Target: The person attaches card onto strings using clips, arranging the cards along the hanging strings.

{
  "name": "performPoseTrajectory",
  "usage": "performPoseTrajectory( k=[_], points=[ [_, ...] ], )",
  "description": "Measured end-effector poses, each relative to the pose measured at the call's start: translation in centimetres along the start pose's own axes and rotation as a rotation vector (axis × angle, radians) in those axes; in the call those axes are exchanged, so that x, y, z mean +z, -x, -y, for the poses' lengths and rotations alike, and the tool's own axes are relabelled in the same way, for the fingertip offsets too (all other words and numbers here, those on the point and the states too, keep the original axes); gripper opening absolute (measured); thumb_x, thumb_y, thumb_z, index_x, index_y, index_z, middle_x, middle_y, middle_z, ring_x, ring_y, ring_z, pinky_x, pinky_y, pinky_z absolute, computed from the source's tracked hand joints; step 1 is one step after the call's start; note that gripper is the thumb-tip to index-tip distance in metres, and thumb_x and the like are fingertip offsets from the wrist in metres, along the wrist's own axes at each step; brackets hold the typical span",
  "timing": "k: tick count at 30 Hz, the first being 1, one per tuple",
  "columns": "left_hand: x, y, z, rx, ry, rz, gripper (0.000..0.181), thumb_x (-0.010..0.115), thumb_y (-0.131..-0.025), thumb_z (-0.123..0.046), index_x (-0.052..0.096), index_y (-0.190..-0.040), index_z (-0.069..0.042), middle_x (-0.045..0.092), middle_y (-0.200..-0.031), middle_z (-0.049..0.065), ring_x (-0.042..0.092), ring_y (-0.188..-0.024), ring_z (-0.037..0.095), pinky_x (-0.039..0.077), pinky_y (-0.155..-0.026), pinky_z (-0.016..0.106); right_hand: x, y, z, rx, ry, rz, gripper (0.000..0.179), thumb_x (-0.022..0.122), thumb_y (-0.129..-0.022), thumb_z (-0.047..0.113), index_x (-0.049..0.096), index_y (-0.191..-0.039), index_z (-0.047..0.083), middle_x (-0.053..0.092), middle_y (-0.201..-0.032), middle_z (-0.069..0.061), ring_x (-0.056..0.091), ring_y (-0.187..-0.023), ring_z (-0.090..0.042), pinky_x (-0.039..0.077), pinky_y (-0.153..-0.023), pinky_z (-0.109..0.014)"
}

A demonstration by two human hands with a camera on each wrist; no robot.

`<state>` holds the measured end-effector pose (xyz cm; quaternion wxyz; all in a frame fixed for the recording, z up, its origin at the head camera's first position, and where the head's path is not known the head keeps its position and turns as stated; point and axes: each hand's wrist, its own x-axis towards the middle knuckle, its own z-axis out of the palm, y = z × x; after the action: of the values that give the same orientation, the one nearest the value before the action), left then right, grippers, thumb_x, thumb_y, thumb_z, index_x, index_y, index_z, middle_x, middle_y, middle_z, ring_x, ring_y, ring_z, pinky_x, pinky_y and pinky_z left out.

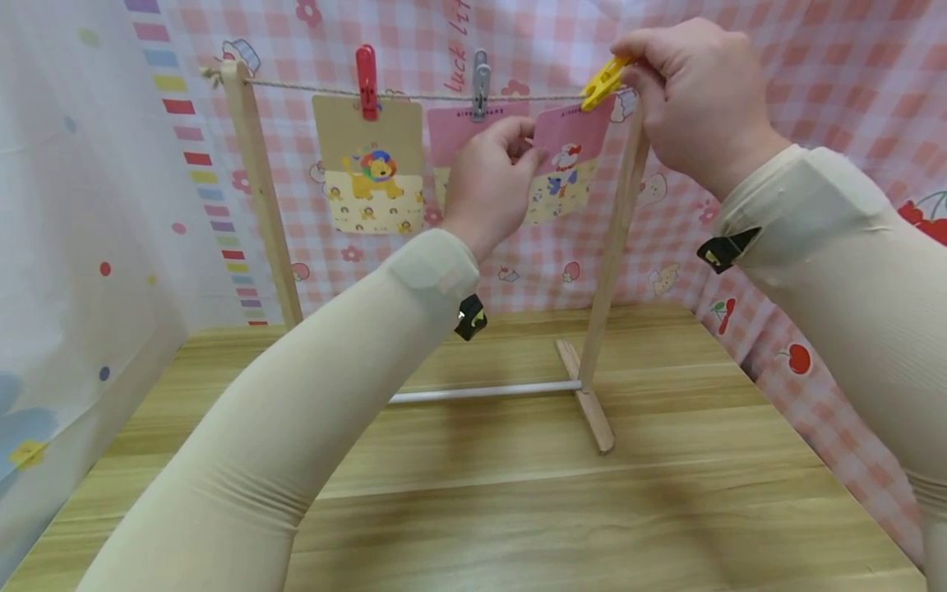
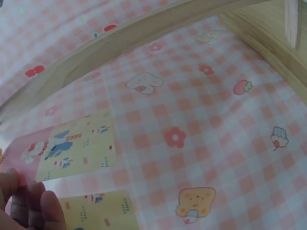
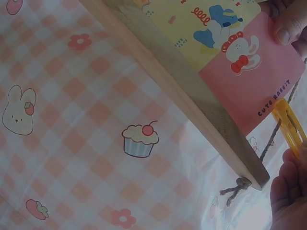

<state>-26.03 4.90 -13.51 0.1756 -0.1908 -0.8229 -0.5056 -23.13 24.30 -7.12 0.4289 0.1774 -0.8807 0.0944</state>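
Note:
My left hand (image 1: 491, 181) pinches the left edge of a pink and yellow rabbit card (image 1: 573, 140) between thumb and fingers. In my right hand (image 1: 706, 103) is a yellow clothespin (image 1: 605, 82), held by its handle end. The pin's tip meets the twine line (image 1: 555, 99) and the card's top edge, as the right wrist view also shows with the clothespin (image 3: 289, 124) and the printed card (image 3: 240, 72). Behind my left hand a second pink card (image 1: 447, 136) hangs from a grey clothespin (image 1: 481, 82), partly hidden. A brown lion card (image 1: 370, 164) hangs from a red clothespin (image 1: 367, 82).
Wooden posts stand at the left (image 1: 259, 181) and right (image 1: 617, 230), with the twine tied between them. A white rod (image 1: 488, 392) runs low across to a wooden foot (image 1: 592, 415) on the wood-grain table (image 1: 518, 510). Checked cloth (image 1: 518, 292) hangs behind.

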Motion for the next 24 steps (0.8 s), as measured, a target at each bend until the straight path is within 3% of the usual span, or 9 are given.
performPoseTrajectory(
  k=[13,24],
  points=[
    [0.12,0.07,0.65,0.032,-0.049,-0.02,0.024,0.06,-0.108,-0.026,0.07,-0.131,-0.024,0.074,-0.113,-0.006,0.067,-0.102,0.006,0.056,-0.089,0.021,0.31,-0.02,0.19,-0.076,-0.025,0.007,0.03,0.052,-0.11,0.015,0.076,-0.128,0.01,0.076,-0.126,-0.014,0.065,-0.12,-0.036,0.053,-0.103,-0.054],
    [0.12,0.25,0.63,0.009,-0.054,-0.005,0.025,0.059,-0.109,-0.025,0.07,-0.131,-0.026,0.075,-0.113,-0.009,0.068,-0.106,0.004,0.055,-0.092,0.021,0.7,0.16,0.21,-0.141,-0.022,0.011,0.03,0.052,-0.11,0.012,0.074,-0.129,0.006,0.076,-0.125,-0.016,0.064,-0.121,-0.039,0.052,-0.104,-0.054]
  ],
)
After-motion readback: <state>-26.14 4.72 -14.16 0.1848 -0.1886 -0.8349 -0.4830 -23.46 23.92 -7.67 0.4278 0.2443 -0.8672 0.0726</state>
